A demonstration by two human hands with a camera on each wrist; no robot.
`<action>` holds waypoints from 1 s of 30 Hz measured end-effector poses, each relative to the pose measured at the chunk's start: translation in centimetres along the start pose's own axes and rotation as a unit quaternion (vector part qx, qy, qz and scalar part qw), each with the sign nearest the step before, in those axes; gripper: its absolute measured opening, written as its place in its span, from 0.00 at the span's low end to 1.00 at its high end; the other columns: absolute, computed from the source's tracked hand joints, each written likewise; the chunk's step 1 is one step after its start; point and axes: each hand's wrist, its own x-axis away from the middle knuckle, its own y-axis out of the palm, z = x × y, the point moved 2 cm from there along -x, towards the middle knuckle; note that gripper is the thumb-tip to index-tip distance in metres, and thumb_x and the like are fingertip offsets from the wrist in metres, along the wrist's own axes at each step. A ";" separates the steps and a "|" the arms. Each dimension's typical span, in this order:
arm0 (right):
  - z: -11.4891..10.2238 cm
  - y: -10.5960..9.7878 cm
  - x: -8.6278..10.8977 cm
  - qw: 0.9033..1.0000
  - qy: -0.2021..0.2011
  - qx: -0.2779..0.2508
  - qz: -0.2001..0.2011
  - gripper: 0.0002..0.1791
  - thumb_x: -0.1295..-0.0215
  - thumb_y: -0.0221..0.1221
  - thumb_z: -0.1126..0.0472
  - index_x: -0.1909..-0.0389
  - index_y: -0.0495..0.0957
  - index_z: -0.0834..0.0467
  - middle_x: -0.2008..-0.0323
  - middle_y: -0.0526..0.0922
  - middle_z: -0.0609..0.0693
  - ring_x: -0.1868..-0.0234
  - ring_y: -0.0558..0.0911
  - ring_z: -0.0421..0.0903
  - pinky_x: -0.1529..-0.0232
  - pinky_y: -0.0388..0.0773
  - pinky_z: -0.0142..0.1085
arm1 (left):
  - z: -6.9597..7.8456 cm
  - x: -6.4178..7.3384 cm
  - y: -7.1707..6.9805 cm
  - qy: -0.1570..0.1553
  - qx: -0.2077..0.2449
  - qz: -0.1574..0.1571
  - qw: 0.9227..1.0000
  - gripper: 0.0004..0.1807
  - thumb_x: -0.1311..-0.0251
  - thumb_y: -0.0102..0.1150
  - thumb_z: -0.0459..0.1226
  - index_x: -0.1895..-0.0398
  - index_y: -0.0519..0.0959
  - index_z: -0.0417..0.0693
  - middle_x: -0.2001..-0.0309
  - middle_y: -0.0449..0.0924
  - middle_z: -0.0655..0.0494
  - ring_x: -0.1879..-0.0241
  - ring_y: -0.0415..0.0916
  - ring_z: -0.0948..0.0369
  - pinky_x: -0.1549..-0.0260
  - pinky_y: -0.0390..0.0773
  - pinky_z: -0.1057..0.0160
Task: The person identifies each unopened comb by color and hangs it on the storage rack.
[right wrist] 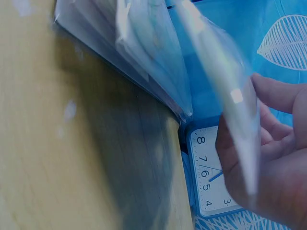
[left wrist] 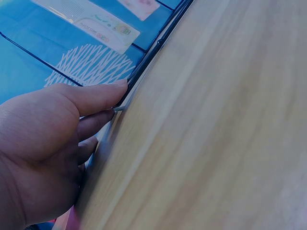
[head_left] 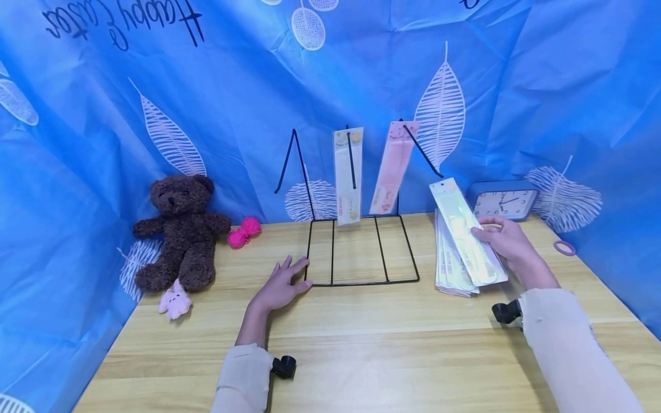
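My right hand point(head_left: 508, 244) pinches a long, flat plastic packet point(head_left: 467, 232) by its right edge, thumb on top. The packet is tilted over a stack of similar packets point(head_left: 450, 269) on the table; in the right wrist view it stands apart from the stack point(right wrist: 144, 52), edge-on and blurred. My left hand point(head_left: 279, 287) lies low at the near left corner of a black wire rack point(head_left: 356, 284), fingers spread, with fingertips on its wire. From the rack's hooks hang a white packet point(head_left: 348, 178) and a pink packet point(head_left: 395, 169); the left hook point(head_left: 294, 135) is bare.
A brown teddy bear point(head_left: 183, 229) sits at the left, with a small pink plush point(head_left: 175, 301) at its feet and a bright pink bow point(head_left: 244, 232) beside it. Behind the stack stands a blue clock point(head_left: 503, 201). A purple ring point(head_left: 564, 248) lies near the right edge.
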 end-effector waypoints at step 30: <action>-6.1 -0.5 2.3 0.978 -0.142 -0.083 0.125 0.21 0.27 0.60 0.49 0.36 0.73 0.47 0.58 0.80 0.38 0.56 0.78 0.38 0.59 0.75 0.21 | 0.1 0.1 0.0 -0.013 0.004 0.002 1.000 0.34 0.28 0.59 0.42 0.22 0.62 0.45 0.21 0.54 0.49 0.20 0.30 0.46 0.25 0.30 0.41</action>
